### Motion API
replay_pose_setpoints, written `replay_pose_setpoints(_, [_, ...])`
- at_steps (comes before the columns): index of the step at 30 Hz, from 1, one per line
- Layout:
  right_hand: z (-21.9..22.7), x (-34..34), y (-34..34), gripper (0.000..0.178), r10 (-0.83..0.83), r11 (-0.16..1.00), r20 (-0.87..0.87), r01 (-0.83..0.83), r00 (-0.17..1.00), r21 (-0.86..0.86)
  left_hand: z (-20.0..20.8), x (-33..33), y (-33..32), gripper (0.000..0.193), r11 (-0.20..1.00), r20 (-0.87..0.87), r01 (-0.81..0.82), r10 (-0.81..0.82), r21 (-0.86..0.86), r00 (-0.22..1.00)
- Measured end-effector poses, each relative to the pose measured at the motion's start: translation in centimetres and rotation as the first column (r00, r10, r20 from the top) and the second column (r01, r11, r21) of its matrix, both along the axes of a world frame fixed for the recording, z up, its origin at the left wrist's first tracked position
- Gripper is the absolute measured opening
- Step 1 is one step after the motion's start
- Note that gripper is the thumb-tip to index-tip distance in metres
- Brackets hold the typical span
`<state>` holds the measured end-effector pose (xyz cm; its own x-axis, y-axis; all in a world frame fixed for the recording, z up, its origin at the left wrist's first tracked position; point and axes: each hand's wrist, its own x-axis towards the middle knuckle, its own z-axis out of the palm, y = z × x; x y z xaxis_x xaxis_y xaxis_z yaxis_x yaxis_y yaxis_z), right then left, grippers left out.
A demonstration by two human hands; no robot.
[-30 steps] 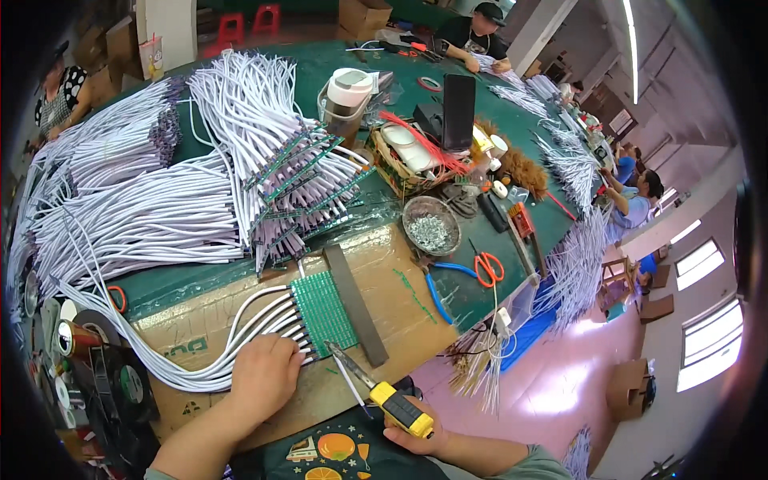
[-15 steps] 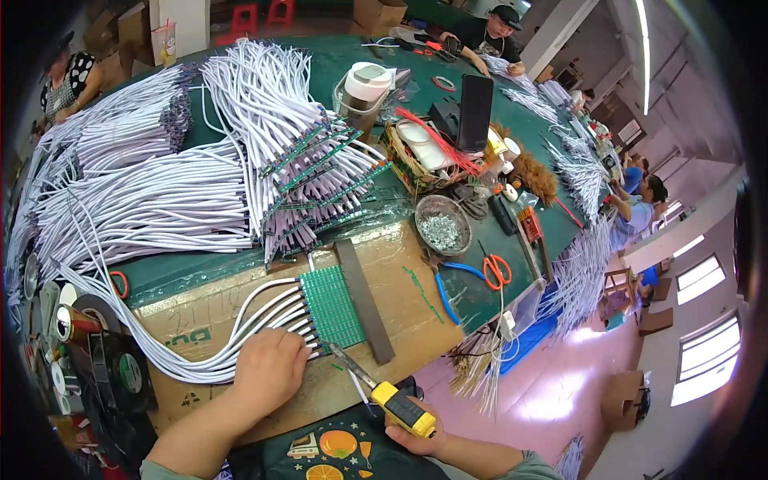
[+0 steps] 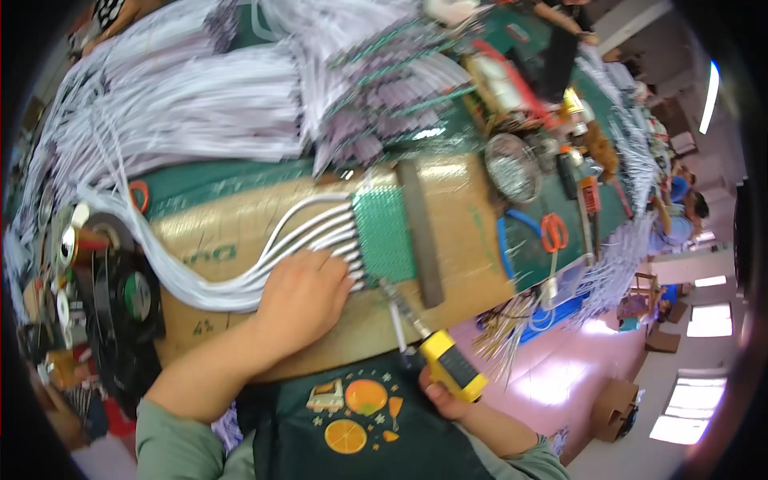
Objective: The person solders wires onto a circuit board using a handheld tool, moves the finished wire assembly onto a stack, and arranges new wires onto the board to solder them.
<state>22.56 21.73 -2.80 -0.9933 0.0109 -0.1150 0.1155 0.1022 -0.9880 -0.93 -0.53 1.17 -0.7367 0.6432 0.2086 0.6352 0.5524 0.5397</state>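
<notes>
A green circuit board point(image 3: 387, 232) lies on a sheet of brown cardboard point(image 3: 216, 228). White cables point(image 3: 214, 293) join the board in a row along its left edge. My left hand point(image 3: 308, 292), with fingers bent and together, is closed over the lower cables beside the board. My right hand point(image 3: 445, 397) grips a yellow-and-black utility knife point(image 3: 450, 364). Its metal tip is at the board's lower edge, close to the corner near my left hand. A short white cable end point(image 3: 398, 326) hangs beside the blade. Motion smears the picture somewhat.
A dark flat bar point(image 3: 420, 232) lies along the board's right side. Big bundles of white cables point(image 3: 184, 104) fill the back left. Right of the cardboard are a metal bowl point(image 3: 513, 168) and orange-handled scissors point(image 3: 554, 233). Black tape rolls point(image 3: 132, 296) stand at left.
The whole view has shifted, so the bench appears higher and further right. My left hand stays on the cables, and the knife tip remains at the board's lower edge.
</notes>
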Motion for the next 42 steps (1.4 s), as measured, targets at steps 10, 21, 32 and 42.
replay_pose_setpoints(10, [0.3, 0.0, -0.8, 0.028, -0.133, 0.991, 0.033, 0.134, 0.990, -0.007, -0.5, 0.0, -0.4, 0.013, 0.999, -0.027, 0.016, -0.015, 0.040, 1.000])
replay_pose_setpoints(21, [0.1, 0.0, -0.5, 0.030, -0.116, 0.974, 0.136, 0.139, 0.984, -0.180, -0.6, 0.1, -0.3, 0.014, 1.000, -0.041, 0.008, -0.007, 0.025, 0.999])
replay_pose_setpoints(32, [-1.2, 1.4, 0.2, 0.049, -0.042, 0.923, 0.140, 0.092, 0.989, -0.373, -0.3, -0.8, -0.3, 0.014, 0.999, 0.076, 0.018, -0.020, 0.038, 0.997])
replay_pose_setpoints(42, [-0.7, 0.7, -1.1, 0.067, -0.164, 0.948, 0.226, 0.217, 0.960, -0.234, 0.0, -1.2, -0.3, 0.016, 0.998, 0.137, 0.051, -0.047, -0.021, 0.989])
